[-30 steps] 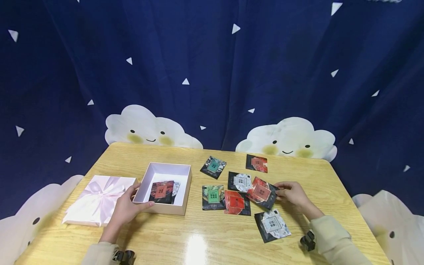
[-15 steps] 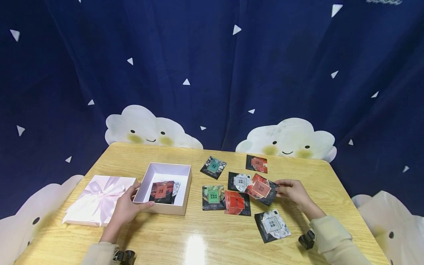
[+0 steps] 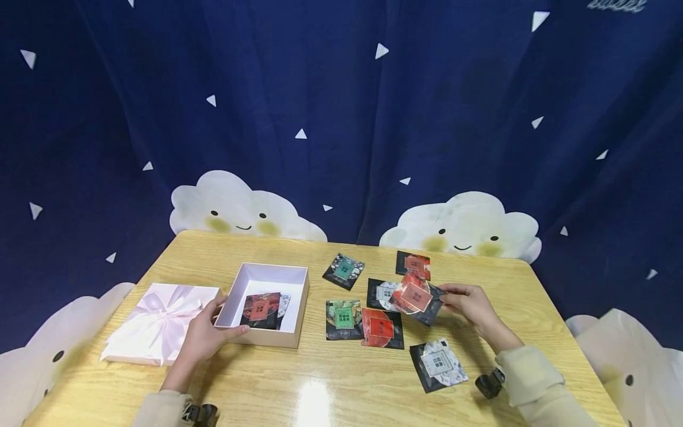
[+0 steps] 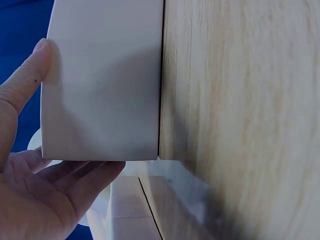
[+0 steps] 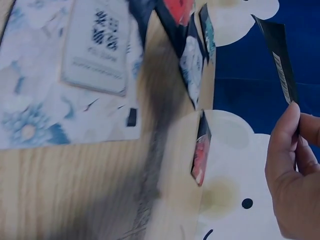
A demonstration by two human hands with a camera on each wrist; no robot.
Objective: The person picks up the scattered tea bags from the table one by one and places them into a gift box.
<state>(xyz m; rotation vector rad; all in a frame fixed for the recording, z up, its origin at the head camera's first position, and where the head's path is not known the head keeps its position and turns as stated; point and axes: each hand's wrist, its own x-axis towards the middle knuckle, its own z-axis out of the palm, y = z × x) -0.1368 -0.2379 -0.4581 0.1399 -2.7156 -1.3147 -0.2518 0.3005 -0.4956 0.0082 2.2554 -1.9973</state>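
My left hand [image 3: 205, 333] holds the near left corner of an open white box [image 3: 267, 337]. In the left wrist view the thumb lies on one wall of the box [image 4: 105, 85], and the fingers reach along the adjoining side. Inside the box lie a dark red sachet [image 3: 261, 309] and a whitish one partly beneath it. My right hand [image 3: 472, 311] pinches a red-and-black sachet [image 3: 417, 296] by its right edge. The right wrist view shows this sachet [image 5: 281, 60] nearly edge-on, raised off the table between thumb and fingers.
Several sachets lie right of the box: a teal-labelled one [image 3: 344, 271], a green one [image 3: 344, 319], a red one [image 3: 380, 327] and a white-flowered one [image 3: 439, 363]. Another red sachet [image 3: 413, 264] lies near the back edge. A ribboned lid [image 3: 160, 323] sits at left.
My right hand has lifted the red-and-black sachet and moved it slightly left and away from me, over the white-labelled sachet. My left hand and the box have stayed put.
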